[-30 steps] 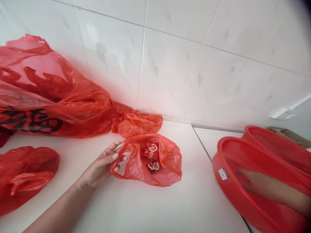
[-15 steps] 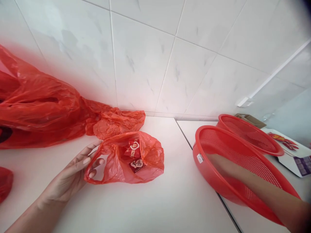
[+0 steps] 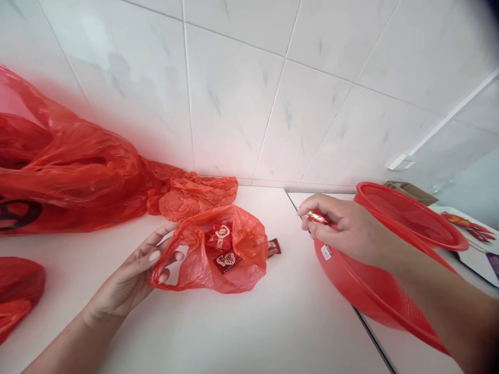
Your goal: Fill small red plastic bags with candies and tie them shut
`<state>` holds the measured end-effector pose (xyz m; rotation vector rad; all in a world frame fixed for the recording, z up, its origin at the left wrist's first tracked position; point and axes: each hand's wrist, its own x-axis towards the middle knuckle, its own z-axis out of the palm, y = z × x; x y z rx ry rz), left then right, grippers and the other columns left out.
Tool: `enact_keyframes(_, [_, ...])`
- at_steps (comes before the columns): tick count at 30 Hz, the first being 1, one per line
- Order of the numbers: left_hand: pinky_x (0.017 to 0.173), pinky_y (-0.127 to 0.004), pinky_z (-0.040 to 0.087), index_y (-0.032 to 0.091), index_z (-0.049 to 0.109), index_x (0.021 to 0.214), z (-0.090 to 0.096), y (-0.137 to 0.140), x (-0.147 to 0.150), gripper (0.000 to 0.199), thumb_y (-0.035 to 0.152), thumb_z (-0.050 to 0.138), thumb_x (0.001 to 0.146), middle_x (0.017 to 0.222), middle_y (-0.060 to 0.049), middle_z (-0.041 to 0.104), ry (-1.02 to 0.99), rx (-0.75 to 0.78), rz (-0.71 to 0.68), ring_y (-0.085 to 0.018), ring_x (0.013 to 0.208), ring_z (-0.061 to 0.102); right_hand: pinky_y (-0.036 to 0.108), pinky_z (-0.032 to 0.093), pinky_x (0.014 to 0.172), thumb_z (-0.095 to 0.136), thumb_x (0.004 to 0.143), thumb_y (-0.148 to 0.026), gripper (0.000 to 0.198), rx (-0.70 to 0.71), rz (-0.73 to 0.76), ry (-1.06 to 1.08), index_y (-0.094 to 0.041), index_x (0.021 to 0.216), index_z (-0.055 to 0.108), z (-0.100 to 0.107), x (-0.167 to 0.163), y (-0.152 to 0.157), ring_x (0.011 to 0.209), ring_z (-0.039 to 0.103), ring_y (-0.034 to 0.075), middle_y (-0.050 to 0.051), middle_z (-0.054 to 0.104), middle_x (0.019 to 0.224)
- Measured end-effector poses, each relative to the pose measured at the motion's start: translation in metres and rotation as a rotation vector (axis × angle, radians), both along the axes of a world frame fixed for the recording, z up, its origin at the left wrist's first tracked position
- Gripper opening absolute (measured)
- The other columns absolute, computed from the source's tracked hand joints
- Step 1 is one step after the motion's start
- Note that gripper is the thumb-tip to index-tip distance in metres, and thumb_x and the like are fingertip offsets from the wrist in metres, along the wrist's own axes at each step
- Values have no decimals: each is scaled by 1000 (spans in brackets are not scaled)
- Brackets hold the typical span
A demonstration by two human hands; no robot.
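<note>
My left hand [image 3: 127,275] is closed round the handle of a thin red plastic bag [image 3: 249,270], whose mouth gapes upward. Inside the bag show two red packets, one with a round pale emblem [image 3: 220,236] and a darker one with a pale patch [image 3: 226,259]. Just right of the bag is a small dark-red wrapped piece [image 3: 274,247], partly hidden by it. My right hand [image 3: 346,228] is above the rim of a red plastic colander [image 3: 343,285], its fingers pinching a shiny red foil-wrapped sweet [image 3: 317,216].
A second red colander [image 3: 413,213] stands behind the first, near a cardboard box [image 3: 411,192] and a white scale [image 3: 479,265] carrying red packets. Large red plastic bags [image 3: 70,176] lie along the tiled wall at left, with another red bag [image 3: 17,291] in front. A seam crosses the white tabletop.
My right hand has come up out of the front colander and moved left with a shiny red sweet. A dark-red wrapped piece now shows beside the bag. My left hand still holds the handle.
</note>
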<state>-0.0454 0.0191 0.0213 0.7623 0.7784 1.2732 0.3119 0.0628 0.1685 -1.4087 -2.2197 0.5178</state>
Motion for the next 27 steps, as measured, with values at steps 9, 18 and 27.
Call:
enact_keyframes(9, [47,-14,50,29,52,127,-8,5,-4,51,25,66,79,103,-5,58,-49,70,-61,-16,86,60,19,35,52,45,86,-23,27,-82,404,-83,-31,108,57,-6,-94,7,53,45,8,-8,52,64])
enact_keyframes(18, [47,-12,50,27,52,126,-6,4,-6,49,21,66,79,102,-5,60,-134,89,-57,-16,85,64,28,39,65,43,89,-25,22,255,-227,-288,-24,104,60,-60,-67,30,81,61,18,1,67,96])
enact_keyframes(27, [46,-13,52,26,54,125,-5,4,-4,49,18,67,78,102,-5,62,-171,116,-57,-16,83,66,24,40,69,43,78,-10,34,-174,-94,-465,-22,104,61,-148,-31,7,94,60,19,6,64,103])
